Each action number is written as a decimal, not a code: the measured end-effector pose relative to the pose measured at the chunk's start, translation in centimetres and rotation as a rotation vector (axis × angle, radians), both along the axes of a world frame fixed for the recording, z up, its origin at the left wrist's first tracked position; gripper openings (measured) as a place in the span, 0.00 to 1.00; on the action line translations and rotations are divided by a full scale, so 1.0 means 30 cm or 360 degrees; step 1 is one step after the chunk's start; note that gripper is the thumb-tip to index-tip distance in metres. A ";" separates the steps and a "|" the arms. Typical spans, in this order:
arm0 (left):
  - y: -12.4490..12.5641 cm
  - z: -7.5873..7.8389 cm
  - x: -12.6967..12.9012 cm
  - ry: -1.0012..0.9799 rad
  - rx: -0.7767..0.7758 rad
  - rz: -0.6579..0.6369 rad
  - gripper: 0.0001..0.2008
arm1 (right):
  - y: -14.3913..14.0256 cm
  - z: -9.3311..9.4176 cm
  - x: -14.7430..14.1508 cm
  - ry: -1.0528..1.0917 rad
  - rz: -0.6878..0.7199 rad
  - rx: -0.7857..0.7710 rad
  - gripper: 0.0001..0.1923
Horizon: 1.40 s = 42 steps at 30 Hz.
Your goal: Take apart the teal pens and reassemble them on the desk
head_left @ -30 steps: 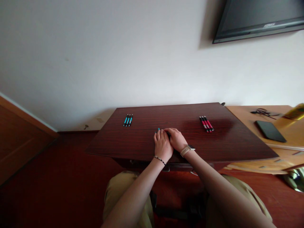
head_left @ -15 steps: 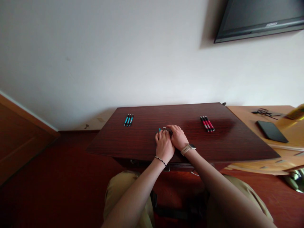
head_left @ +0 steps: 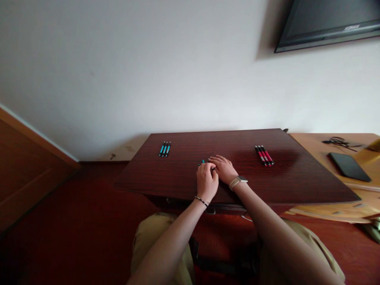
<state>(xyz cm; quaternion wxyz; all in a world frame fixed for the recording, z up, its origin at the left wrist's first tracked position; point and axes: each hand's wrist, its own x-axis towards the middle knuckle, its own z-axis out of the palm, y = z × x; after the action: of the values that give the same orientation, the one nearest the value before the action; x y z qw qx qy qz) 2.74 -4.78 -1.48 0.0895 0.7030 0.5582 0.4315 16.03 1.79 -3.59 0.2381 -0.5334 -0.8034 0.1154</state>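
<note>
Just beyond the left hand (head_left: 207, 181) a teal pen (head_left: 203, 162) is peeking out — both hands are curling over it on the surface (head_left: 297, 178), the right hand (head_left: 225, 169) pressing alongside. Whether either is actually gripping it, I cannot tell.

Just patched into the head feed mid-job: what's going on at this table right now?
A seated person has both hands together at the middle of the dark wooden table. The left hand and right hand are closed around a blue pen, only its tip showing. Three blue pens lie side by side at the far left, three red pens at the far right.
</note>
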 end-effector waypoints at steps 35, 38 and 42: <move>0.021 0.003 0.008 -0.0395 -0.0081 -0.0313 0.04 | -0.210 0.048 0.185 0.0774 -0.0027 0.0191 0.07; 0.022 0.005 0.008 -0.0390 -0.0085 -0.0323 0.03 | -0.204 0.048 0.182 0.0835 -0.0034 0.0189 0.08; 0.020 0.009 0.010 -0.0370 -0.0093 -0.0336 0.03 | -0.195 0.054 0.169 0.0832 0.0000 0.0195 0.10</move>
<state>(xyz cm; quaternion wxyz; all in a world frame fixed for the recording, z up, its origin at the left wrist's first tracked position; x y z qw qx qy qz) 3.03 -4.17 -1.20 0.2188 0.7002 0.4794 0.4817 21.10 -4.07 -1.96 0.4694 -0.4700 -0.7202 0.2004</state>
